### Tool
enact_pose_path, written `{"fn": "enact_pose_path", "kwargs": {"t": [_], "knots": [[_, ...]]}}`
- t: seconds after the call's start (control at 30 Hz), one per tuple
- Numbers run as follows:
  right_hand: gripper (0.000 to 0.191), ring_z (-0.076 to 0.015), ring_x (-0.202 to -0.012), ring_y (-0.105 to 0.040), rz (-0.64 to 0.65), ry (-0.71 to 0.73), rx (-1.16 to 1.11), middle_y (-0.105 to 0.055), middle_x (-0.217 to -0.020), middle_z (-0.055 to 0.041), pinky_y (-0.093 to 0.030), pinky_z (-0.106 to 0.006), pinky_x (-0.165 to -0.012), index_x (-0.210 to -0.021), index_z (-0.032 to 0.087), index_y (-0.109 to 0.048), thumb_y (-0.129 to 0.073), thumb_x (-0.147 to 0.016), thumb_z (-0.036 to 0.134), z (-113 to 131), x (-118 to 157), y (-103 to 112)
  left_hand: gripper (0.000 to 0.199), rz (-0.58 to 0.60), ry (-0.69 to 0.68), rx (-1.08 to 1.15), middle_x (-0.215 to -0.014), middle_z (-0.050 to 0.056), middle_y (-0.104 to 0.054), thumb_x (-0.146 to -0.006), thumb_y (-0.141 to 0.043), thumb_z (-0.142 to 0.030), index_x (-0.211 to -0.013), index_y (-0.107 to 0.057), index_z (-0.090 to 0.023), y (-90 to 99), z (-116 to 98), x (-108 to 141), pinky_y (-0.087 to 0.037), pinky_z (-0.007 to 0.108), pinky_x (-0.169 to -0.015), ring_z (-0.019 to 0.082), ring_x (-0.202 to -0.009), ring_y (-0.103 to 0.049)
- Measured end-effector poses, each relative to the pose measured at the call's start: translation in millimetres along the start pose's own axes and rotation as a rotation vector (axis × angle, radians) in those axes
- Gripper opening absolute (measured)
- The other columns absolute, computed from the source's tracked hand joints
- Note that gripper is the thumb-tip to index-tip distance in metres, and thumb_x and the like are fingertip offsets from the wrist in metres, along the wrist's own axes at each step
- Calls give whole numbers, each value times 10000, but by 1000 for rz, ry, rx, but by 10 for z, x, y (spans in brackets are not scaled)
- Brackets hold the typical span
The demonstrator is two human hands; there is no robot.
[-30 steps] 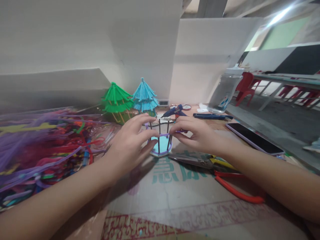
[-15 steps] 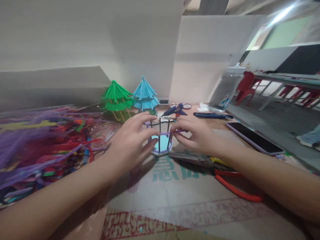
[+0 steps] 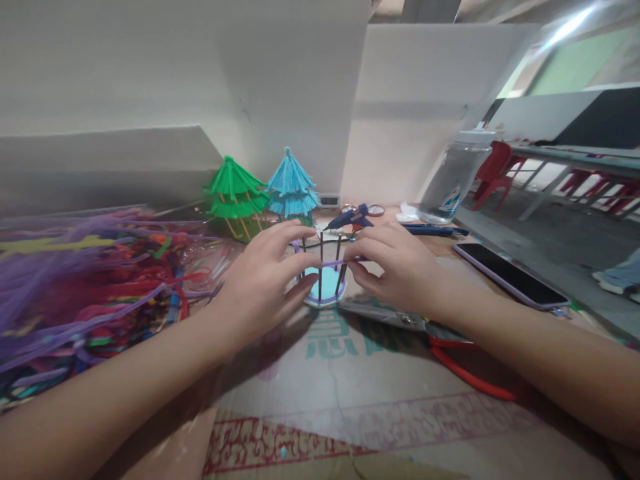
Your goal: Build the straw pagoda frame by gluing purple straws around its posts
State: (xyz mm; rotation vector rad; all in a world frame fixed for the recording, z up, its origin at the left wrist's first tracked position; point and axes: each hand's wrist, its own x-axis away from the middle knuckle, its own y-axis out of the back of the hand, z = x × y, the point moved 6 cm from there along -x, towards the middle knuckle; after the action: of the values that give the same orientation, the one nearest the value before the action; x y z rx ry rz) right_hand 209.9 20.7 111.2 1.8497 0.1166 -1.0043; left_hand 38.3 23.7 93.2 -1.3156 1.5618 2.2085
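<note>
A small frame of dark upright sticks stands on a light-blue base edged in purple. Across the sticks at mid height runs a purple pipe cleaner. My left hand is closed at the frame's left side, pinching the strip near a front stick. On the right, my right hand pinches the same pipe cleaner beside the right-hand stick. Red-handled scissors lie just in front, partly under my right forearm.
Green and blue tiered paper-like roofs stand behind. A glue gun, a water bottle and a phone sit at back and right. A heap of coloured pipe cleaners fills the left.
Both hands stay at the frame, the right one raised slightly with its fingers close to the right stick. The view has shifted a little; the frame stands in the same place.
</note>
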Motion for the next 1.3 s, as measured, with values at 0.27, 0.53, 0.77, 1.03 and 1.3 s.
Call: {"fn": "enact_pose_path", "kwargs": {"t": [0.27,0.53,0.77,1.03,1.3], "knots": [[174,-233,-846,-633,38,-1,-16,-716,-874,-83,-427,-349,-748,-894,155,-687,-525,-905,93,-48,14,-37,205,10,-4,-4,-1378,119,-554,-919,-619,-149,-1112,-656,-207,4,-7,5,-430,533,-1137,306,-1348,-494],[193,-233,-855,-639,34,13,-3,-718,-879,-87,-445,-374,-788,-884,159,-686,-507,-919,96,-47,14,-44,177,17,10,-18,-1384,112,-552,-948,-598,-197,-1115,-654,-212,-13,3,13,-434,530,-1133,299,-1346,-490],[168,-229,-861,-630,33,43,26,-705,-876,-79,-439,-374,-779,-890,171,-662,-517,-924,93,-51,34,-65,217,36,31,-20,-1415,83,-532,-951,-584,-196,-1154,-639,-250,-36,2,19,-429,527,-1131,293,-1370,-466],[127,-199,-857,-626,23,39,-14,-705,-903,-54,-420,-351,-770,-976,196,-643,-531,-970,138,-89,62,-61,228,44,36,-22,-1433,86,-517,-956,-583,-205,-1175,-615,-256,-27,-3,49,-430,538,-1119,294,-1383,-449],[181,-210,-879,-626,54,72,60,-702,-890,-67,-411,-364,-804,-919,188,-668,-504,-979,144,-70,54,-61,236,48,35,-24,-1426,93,-528,-947,-595,-210,-1175,-634,-257,-36,4,36,-425,540,-1129,300,-1389,-450]]}}
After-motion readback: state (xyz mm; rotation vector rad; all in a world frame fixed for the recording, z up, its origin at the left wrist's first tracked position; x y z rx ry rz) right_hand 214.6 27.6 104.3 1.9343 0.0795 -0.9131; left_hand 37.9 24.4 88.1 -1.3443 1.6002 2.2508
